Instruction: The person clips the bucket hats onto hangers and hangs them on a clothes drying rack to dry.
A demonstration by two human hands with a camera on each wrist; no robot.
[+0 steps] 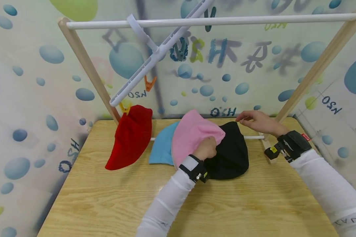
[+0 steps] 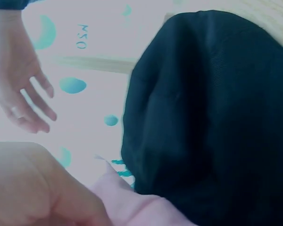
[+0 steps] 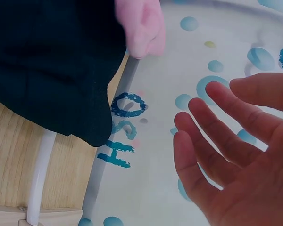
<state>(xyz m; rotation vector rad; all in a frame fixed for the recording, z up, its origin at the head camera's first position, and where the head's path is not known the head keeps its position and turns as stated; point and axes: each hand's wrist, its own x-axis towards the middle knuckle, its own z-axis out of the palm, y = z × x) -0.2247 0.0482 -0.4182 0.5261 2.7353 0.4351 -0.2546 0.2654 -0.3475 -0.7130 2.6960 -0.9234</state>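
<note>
Left of the right hand (image 1: 259, 122), whose fingers are empty and apart, the soft pink cloth hat (image 1: 190, 133) points its bunched end rightward, clamped by the left hand (image 1: 205, 149).

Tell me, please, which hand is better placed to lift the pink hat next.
Probably the left hand: it appears to grip the pink hat, while the right hand is open and empty, farther off near the black hat.
</note>
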